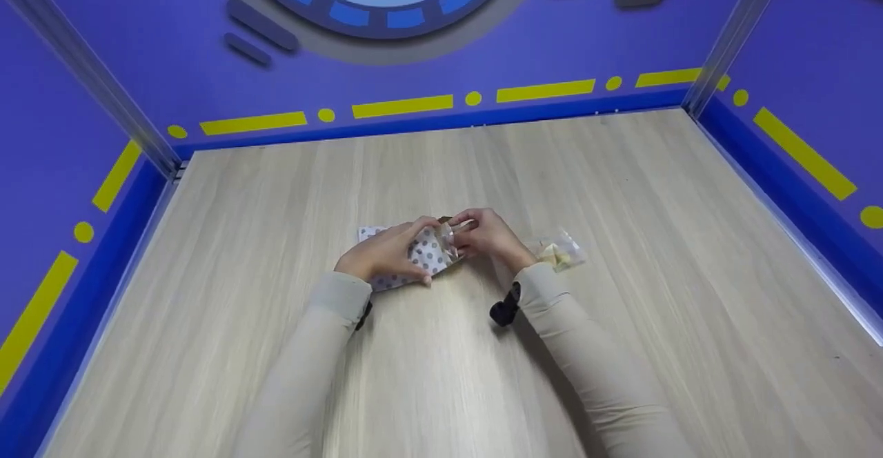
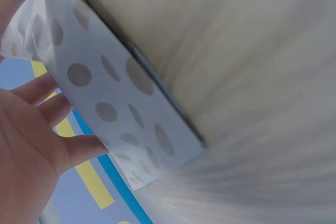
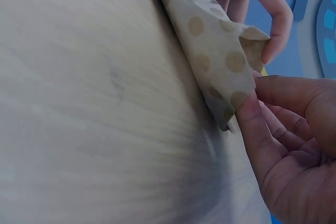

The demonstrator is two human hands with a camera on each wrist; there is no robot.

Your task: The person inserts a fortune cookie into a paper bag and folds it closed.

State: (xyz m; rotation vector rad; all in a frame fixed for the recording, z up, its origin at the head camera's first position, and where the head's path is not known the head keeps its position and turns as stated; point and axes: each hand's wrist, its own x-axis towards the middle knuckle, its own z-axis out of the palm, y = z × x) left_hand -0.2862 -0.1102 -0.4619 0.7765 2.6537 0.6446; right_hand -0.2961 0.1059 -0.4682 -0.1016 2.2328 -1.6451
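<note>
A flat white paper bag (image 1: 429, 250) with grey-tan polka dots lies at an angle on the table, its mouth toward the right. My left hand (image 1: 390, 251) grips it across its width, thumb along the near edge and fingers at the far edge. In the right wrist view, the thumb and forefinger of my right hand (image 3: 299, 135) pinch the rim of the bag (image 3: 218, 59), whose mouth gapes a little and shows a brown inside. Something clear and shiny shows at the mouth in the head view, partly hidden by my fingers. The left wrist view shows the bag's closed end (image 2: 142, 145).
A clear plastic packet (image 1: 560, 252) with pale yellow contents lies on the wooden table (image 1: 276, 347), just right of my right wrist. Blue-purple panels (image 1: 386, 78) with yellow marks wall the table at the back and both sides.
</note>
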